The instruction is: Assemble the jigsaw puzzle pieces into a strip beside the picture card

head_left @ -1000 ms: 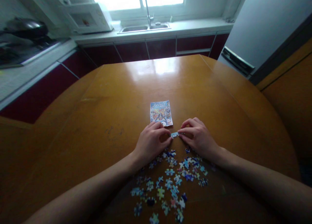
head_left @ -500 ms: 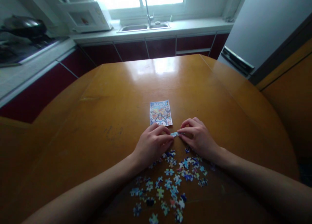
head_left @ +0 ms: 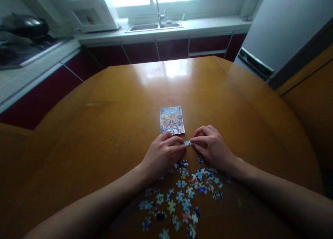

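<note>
My left hand (head_left: 161, 154) and my right hand (head_left: 211, 146) meet above the wooden table (head_left: 109, 121), fingertips pinched together on small pale-blue jigsaw pieces (head_left: 187, 143) held between them. Just beyond the hands lies a small colourful picture card (head_left: 172, 120), flat on the table. Several loose jigsaw pieces (head_left: 182, 194) are scattered on the table between my forearms, close to me.
A kitchen counter with a sink and tap (head_left: 156, 24) runs under a bright window at the back. A white appliance (head_left: 91, 15) stands at the back left, a dark pan (head_left: 24, 25) on the left counter. A grey fridge (head_left: 281, 27) stands at the right.
The hands have stayed pinched on the pieces, almost still. The view has shifted slightly.
</note>
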Demonstrator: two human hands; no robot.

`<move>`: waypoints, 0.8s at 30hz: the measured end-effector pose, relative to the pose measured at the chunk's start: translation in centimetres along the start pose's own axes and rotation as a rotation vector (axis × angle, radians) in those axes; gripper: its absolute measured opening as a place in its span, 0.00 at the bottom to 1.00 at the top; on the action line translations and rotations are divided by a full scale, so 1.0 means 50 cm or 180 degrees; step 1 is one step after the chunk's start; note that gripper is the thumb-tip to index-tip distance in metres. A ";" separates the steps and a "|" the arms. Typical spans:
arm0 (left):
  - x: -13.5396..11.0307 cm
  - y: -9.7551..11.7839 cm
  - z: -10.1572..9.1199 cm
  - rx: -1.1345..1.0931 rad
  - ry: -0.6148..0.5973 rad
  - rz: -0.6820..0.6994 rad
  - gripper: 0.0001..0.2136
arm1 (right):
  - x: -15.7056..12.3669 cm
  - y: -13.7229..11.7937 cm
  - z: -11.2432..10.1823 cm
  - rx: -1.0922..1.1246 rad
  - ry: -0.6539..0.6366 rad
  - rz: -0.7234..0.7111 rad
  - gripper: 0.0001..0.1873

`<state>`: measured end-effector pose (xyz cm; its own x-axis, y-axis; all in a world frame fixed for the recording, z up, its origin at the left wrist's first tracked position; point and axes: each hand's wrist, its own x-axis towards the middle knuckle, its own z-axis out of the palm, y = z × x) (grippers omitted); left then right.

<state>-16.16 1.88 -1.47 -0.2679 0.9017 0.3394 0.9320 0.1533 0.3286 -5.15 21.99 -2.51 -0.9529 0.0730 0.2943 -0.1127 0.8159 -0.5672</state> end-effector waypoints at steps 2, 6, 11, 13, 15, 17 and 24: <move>0.000 -0.002 0.002 -0.0004 0.0048 0.0054 0.08 | 0.000 0.001 0.001 0.0001 -0.0005 -0.0025 0.07; -0.001 -0.004 0.002 -0.0069 -0.0009 0.0028 0.08 | 0.000 0.002 0.001 -0.0002 -0.0044 -0.0065 0.08; 0.000 -0.003 -0.002 -0.0125 -0.0026 0.0026 0.08 | 0.000 0.000 0.001 -0.0019 -0.0055 -0.0043 0.07; 0.000 -0.005 -0.002 -0.0198 0.0018 0.0040 0.07 | -0.001 0.000 0.001 -0.0021 -0.0040 -0.0036 0.07; 0.000 -0.007 -0.002 -0.0304 0.0178 -0.0024 0.06 | -0.001 0.000 0.001 -0.0013 -0.0022 -0.0019 0.07; -0.001 -0.010 -0.004 -0.0372 0.0413 -0.0155 0.05 | -0.001 0.000 0.002 0.0002 0.0000 -0.0008 0.06; -0.007 -0.006 -0.017 -0.0204 0.0199 -0.0169 0.06 | -0.001 -0.002 0.005 0.0056 0.0028 0.0061 0.05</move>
<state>-16.57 1.17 -0.94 -0.3330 0.8657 0.3736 0.8991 0.1721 0.4025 -5.17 21.76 -2.67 -0.9524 0.0937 0.2900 -0.0993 0.8041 -0.5862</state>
